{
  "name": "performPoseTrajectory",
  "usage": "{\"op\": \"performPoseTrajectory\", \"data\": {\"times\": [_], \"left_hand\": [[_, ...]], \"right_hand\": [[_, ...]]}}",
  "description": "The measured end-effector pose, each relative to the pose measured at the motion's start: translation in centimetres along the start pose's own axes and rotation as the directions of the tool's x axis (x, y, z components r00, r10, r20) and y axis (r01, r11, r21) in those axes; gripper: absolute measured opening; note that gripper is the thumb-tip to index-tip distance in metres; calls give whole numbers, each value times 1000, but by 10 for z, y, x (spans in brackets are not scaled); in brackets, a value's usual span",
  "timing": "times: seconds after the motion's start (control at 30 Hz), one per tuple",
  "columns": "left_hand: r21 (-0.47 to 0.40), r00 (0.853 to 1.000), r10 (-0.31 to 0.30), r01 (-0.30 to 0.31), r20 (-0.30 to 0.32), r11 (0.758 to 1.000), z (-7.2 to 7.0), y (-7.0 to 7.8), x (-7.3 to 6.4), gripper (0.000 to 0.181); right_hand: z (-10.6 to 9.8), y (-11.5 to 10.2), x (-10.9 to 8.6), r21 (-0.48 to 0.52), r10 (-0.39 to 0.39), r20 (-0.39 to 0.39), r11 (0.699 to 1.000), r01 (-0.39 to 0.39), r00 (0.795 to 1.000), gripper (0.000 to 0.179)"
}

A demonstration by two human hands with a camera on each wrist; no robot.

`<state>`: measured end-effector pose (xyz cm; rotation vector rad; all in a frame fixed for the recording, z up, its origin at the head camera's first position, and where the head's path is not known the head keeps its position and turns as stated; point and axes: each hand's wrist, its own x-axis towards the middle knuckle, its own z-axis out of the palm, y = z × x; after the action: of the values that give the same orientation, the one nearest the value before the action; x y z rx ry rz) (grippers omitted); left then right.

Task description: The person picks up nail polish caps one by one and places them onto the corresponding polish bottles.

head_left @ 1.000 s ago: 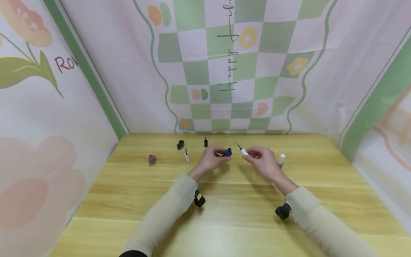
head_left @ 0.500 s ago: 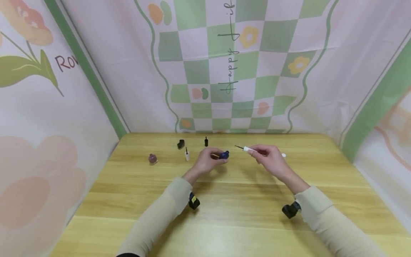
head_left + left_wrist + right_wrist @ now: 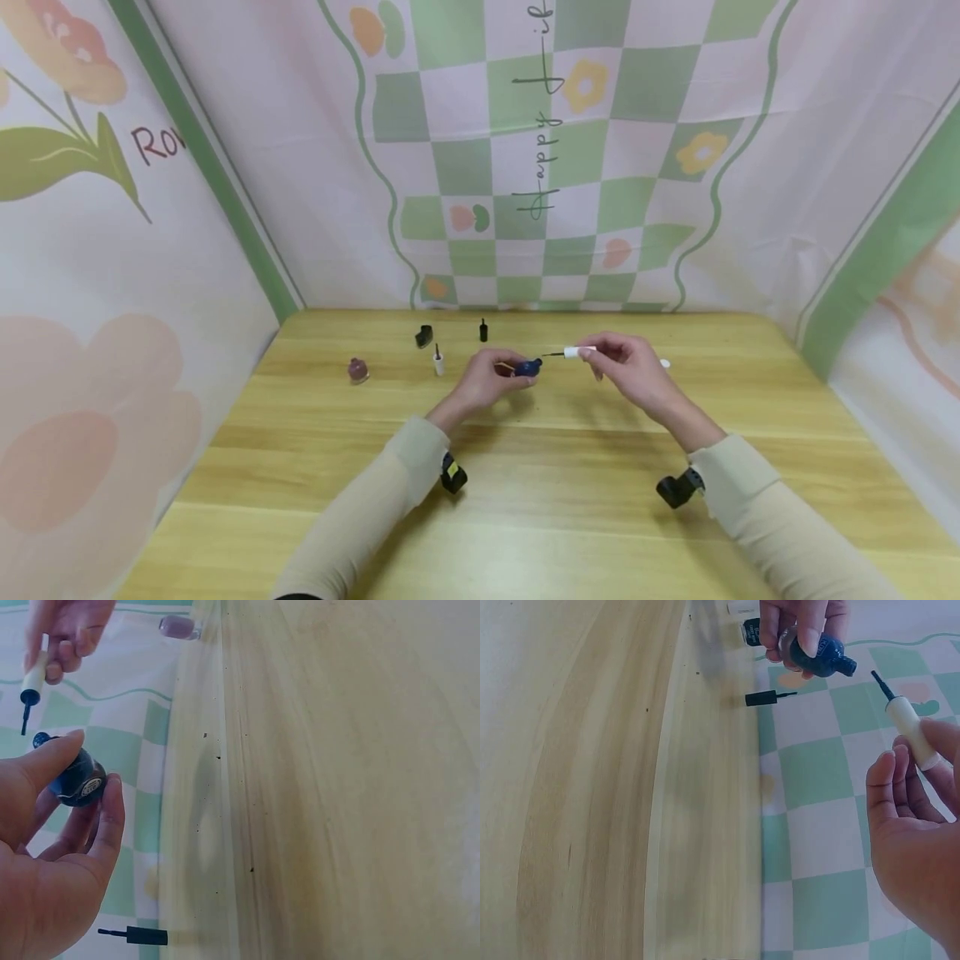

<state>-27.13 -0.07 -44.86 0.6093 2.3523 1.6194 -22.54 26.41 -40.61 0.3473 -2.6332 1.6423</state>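
Note:
My left hand (image 3: 480,383) holds a small dark blue nail polish bottle (image 3: 528,368) between thumb and fingers. The bottle is uncapped and tilted, its neck pointing right. My right hand (image 3: 637,375) pinches a white nail polish cap (image 3: 910,729), whose dark brush (image 3: 883,684) points at the bottle's mouth. In the right wrist view a small gap separates the brush tip from the neck. The left wrist view shows the bottle (image 3: 77,780) with a round label on its base, clasped above the table.
On the table (image 3: 525,517) stand an uncapped mauve bottle (image 3: 357,371), a white brush cap (image 3: 438,364) and a black brush cap (image 3: 483,332). A dark bottle (image 3: 424,337) is farther back. Behind my right hand, another white cap (image 3: 665,363) is mostly hidden. A patterned cloth (image 3: 517,167) hangs behind.
My right hand first drew back to the right, and the brush swung from slanting to nearly level. Now it has come closer to the bottle's neck. The left hand shifted slightly left and down.

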Motion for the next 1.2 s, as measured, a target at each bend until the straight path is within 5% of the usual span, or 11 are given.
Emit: {"op": "performPoseTrajectory", "data": {"times": [1.2], "left_hand": [[-13,1000,-11,11,7,1000,2,-1,-5,28]], "right_hand": [[4,-3,-1,-43,-20,48,999,22,999,24]]}}
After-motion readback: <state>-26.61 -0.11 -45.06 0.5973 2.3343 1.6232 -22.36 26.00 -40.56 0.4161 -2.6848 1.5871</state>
